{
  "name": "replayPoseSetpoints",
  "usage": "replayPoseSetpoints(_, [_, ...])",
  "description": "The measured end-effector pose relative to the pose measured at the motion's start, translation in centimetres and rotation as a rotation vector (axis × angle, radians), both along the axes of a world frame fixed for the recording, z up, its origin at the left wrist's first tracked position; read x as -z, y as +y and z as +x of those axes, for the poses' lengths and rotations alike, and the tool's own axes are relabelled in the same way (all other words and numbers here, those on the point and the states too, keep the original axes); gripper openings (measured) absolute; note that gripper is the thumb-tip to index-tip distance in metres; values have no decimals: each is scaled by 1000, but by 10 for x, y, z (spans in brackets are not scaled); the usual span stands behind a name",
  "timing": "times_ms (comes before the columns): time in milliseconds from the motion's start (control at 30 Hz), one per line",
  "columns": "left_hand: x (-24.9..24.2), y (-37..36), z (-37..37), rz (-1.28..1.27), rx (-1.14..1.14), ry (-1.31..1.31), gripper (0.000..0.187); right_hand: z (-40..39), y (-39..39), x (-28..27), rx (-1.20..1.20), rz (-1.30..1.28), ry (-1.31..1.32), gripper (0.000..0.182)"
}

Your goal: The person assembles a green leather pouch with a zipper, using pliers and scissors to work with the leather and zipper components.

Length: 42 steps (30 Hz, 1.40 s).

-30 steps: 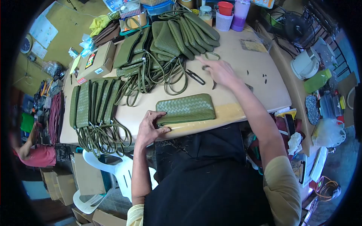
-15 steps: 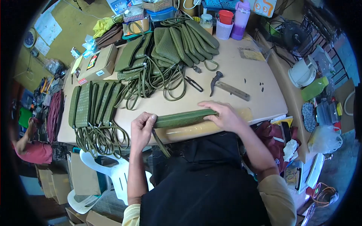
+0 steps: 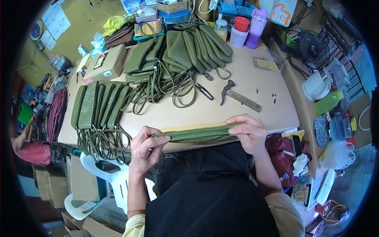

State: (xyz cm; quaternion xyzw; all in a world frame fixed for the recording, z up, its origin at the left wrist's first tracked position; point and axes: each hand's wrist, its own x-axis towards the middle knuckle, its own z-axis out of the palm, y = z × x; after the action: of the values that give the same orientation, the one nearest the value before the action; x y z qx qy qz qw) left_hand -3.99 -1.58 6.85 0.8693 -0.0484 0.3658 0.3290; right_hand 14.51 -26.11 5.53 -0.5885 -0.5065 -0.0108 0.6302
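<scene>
A green zippered pouch (image 3: 201,134) is stretched level between my two hands at the table's front edge, its zipper side facing up. My left hand (image 3: 148,144) pinches one end between thumb and fingers. At the other end my right hand (image 3: 249,131) grips the corner, thumb on top. A strap hangs partly hidden below my left hand. Beyond the pouch lie a hammer (image 3: 241,98) with a wooden handle and a pair of dark snips (image 3: 204,91).
Stacked green pouches (image 3: 193,49) with looped straps lie at the back; another row of pouches (image 3: 100,103) sits at left. A cardboard box (image 3: 104,65), a purple bottle (image 3: 257,28) and a white chair (image 3: 118,177) stand around. Another person's arm (image 3: 24,134) shows far left.
Both hands have brought the pouch lower and nearer my body. My right hand has shifted right and now grips the pouch's end corner; the zipper side has turned upward.
</scene>
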Motion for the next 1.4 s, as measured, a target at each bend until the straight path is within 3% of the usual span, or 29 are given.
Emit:
replayPoseSetpoints(333, [5, -1, -5, -31, 31, -83, 28, 4, -3, -3, -59, 59, 23, 24])
replayPoseSetpoints(800, [6, 2, -4, -19, 66, -47, 17, 13, -16, -1, 61, -56, 35, 20])
replayPoseSetpoints(1000, [8, -1, -6, -146, 87, 6, 18, 18, -17, 2, 75, -58, 27, 20])
replayPoseSetpoints(1100, [4, -5, -6, -342, 102, -10, 13, 21, -18, 4, 85, -51, 46, 19])
replayPoseSetpoints(1167, [-9, -8, -8, -186, -118, 304, 11, 24, -16, 0, 94, -45, 54, 18])
replayPoseSetpoints(1267, [5, -13, -3, -108, -99, 358, 12, 27, 11, -25, 287, -105, -79, 19])
replayPoseSetpoints(1333, [12, -16, -2, -62, -74, 385, 12, 26, 41, -40, 333, 96, -249, 23])
replayPoseSetpoints(1400, [6, -14, -8, -78, 0, 425, 12, 26, 56, -49, 292, 58, -134, 26])
